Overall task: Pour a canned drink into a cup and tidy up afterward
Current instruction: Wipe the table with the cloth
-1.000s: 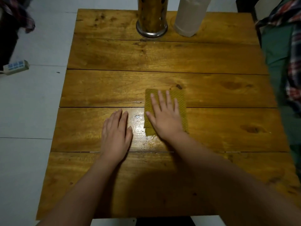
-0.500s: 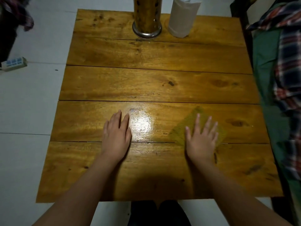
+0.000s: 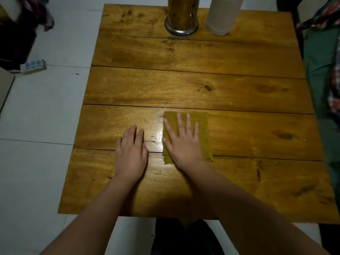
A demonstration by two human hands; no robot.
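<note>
One yellow cloth (image 3: 199,129) lies flat on the desk (image 3: 184,85), near the middle and a bit to the right. It has a bumpy pattern. The right hand (image 3: 182,142) lies on top of the cloth with its fingers straight and spread, pressing it down. It does not curl round the cloth.

The left hand (image 3: 131,150) rests flat on the bare wood just left of the cloth, fingers straight and close together. It holds nothing. Between the two hands the wood is shiny and looks wet.

The desk is made of wide brown planks. At its far edge stands a tall tube (image 3: 181,17) with holes and a silver ring at the bottom. Just right of it stands a white roll (image 3: 221,17). The tops of both are cut off by the picture.

On the right, beside the desk, is green cloth (image 3: 322,70) with a checked shirt (image 3: 334,83) on it. On the white floor (image 3: 36,116) to the far left lies a power strip (image 3: 33,66), beside something dark.
</note>
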